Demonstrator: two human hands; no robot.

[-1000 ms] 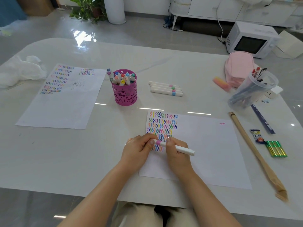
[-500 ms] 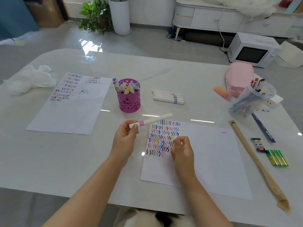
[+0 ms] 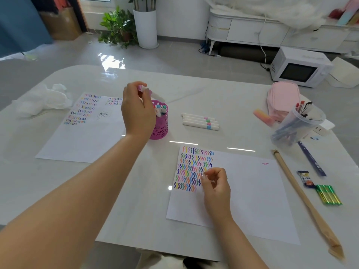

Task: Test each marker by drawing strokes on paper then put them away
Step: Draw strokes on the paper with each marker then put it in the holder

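My left hand (image 3: 136,111) holds a white marker with a pink cap (image 3: 150,94) just above the pink perforated pen holder (image 3: 161,131), which has several capped markers standing in it. My right hand (image 3: 215,186) rests on the near sheet of paper (image 3: 252,200), fingers loosely curled and holding nothing, beside rows of coloured zigzag strokes (image 3: 194,167). Three white markers (image 3: 200,122) lie side by side on the table to the right of the holder.
A second sheet with strokes (image 3: 83,131) lies at left, crumpled tissue (image 3: 42,100) beyond it. At right stand a clear cup of pens (image 3: 297,123), a pink pouch (image 3: 281,98), a long wooden stick (image 3: 303,199), a ruler and small packets.
My left hand has carried the pink-capped marker from the near sheet up and away to the pen holder. My right hand let go of it and stays on the paper.
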